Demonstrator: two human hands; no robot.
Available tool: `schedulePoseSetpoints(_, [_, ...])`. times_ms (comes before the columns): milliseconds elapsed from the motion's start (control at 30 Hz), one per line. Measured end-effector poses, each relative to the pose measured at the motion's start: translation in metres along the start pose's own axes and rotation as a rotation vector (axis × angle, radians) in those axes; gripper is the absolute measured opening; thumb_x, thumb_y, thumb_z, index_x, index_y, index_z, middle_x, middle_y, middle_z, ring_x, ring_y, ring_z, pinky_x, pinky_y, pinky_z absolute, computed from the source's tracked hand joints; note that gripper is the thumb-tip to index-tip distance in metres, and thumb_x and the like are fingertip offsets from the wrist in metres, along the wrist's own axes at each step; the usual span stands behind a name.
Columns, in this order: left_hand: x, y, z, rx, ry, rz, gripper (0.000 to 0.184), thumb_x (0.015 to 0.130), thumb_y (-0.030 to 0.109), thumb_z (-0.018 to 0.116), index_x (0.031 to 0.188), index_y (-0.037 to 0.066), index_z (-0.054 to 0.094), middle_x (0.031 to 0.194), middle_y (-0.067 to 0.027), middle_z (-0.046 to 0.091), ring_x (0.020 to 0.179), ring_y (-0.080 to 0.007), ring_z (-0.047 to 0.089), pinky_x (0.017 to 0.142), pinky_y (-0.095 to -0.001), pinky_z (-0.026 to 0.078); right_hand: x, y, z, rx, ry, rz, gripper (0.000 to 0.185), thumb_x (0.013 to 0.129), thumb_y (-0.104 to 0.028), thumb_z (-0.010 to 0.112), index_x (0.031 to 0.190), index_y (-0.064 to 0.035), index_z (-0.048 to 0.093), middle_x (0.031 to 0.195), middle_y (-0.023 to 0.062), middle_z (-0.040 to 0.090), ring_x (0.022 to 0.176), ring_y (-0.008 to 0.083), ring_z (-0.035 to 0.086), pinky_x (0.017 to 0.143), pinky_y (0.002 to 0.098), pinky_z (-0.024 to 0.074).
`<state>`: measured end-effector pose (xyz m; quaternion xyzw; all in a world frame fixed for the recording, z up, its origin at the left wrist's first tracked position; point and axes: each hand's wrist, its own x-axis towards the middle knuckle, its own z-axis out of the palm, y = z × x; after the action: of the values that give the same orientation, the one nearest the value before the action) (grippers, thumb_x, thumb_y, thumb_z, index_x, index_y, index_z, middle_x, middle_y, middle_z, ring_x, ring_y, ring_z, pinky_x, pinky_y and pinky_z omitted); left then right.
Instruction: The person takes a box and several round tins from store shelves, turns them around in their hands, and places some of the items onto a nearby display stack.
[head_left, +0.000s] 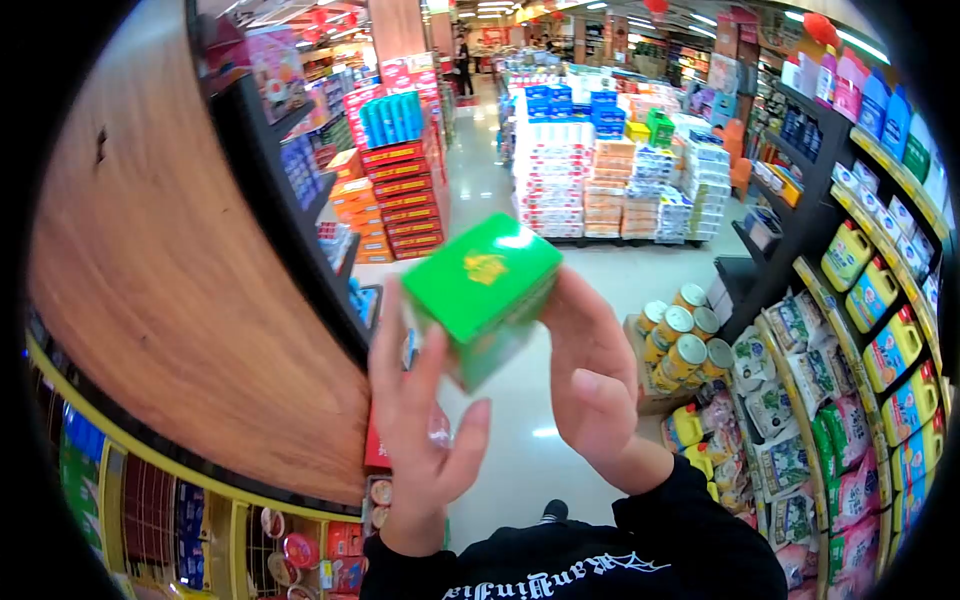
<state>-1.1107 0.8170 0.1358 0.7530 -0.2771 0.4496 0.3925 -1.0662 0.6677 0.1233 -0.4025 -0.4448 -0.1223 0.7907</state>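
A small green box with a gold emblem on its top face is held up in front of my chest, tilted and slightly blurred. My left hand has its fingers against the box's left side, the thumb pointing up below it. On the other side, my right hand grips the right end with fingers that partly go behind the box. Its thumb stands free of the box. The lower side face looks pale green and white, its print too smeared to read.
Shop shelves with yellow bottles and bagged goods rise on the right. Beside them stand several yellow cans. A wooden panel fills the left. Ahead are stacked paper packs and red cartons along a tiled aisle.
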Motion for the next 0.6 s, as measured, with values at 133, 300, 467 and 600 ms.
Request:
schedulePoseSetpoints(133, [-0.013, -0.005, 0.086, -0.211, -0.138, -0.003, 0.074, 0.07, 0.009, 0.066, 0.136, 0.008, 0.033, 0.125, -0.0283, 0.036, 0.109, -0.0413, 0.046, 0.087, -0.0432, 0.041, -0.017, -0.027, -0.051, -0.007, 0.221, 0.119, 0.076, 0.075, -0.019, 0.055, 0.136, 0.0067, 0.019, 0.141, 0.019, 0.025, 0.13, 0.0269, 0.028, 0.106, 0.0377, 0.0206])
schedulePoseSetpoints(300, [-0.009, -0.006, 0.159, -0.273, -0.173, -0.01, 0.098, 0.064, 0.02, 0.075, 0.141, 0.01, 0.015, 0.117, -0.026, 0.039, 0.099, -0.0389, 0.049, 0.073, -0.0406, 0.046, -0.034, -0.047, -0.105, -0.086, 0.318, 0.214, 0.081, 0.076, -0.026, 0.057, 0.138, 0.0052, 0.015, 0.14, 0.0191, 0.025, 0.13, 0.0262, 0.026, 0.106, 0.0362, 0.0205])
schedulePoseSetpoints(467, [-0.002, -0.016, 0.2, -0.456, -0.319, -0.126, 0.11, 0.063, 0.025, 0.078, 0.142, 0.007, 0.004, 0.112, -0.024, 0.042, 0.093, -0.036, 0.051, 0.07, -0.0395, 0.046, -0.053, -0.047, -0.133, -0.155, 0.523, 0.237, 0.085, 0.071, -0.031, 0.059, 0.137, 0.0026, 0.016, 0.14, 0.017, 0.026, 0.129, 0.0255, 0.028, 0.106, 0.0376, 0.0227])
schedulePoseSetpoints(600, [0.001, -0.031, 0.23, -0.657, -0.369, -0.271, 0.116, 0.061, 0.026, 0.081, 0.14, 0.003, 0.0, 0.12, -0.0248, 0.043, 0.102, -0.0368, 0.053, 0.079, -0.0394, 0.047, -0.056, -0.037, -0.155, -0.165, 0.586, 0.202, 0.088, 0.07, -0.028, 0.062, 0.138, 0.0028, 0.015, 0.14, 0.0166, 0.026, 0.129, 0.0255, 0.028, 0.106, 0.0379, 0.0227])
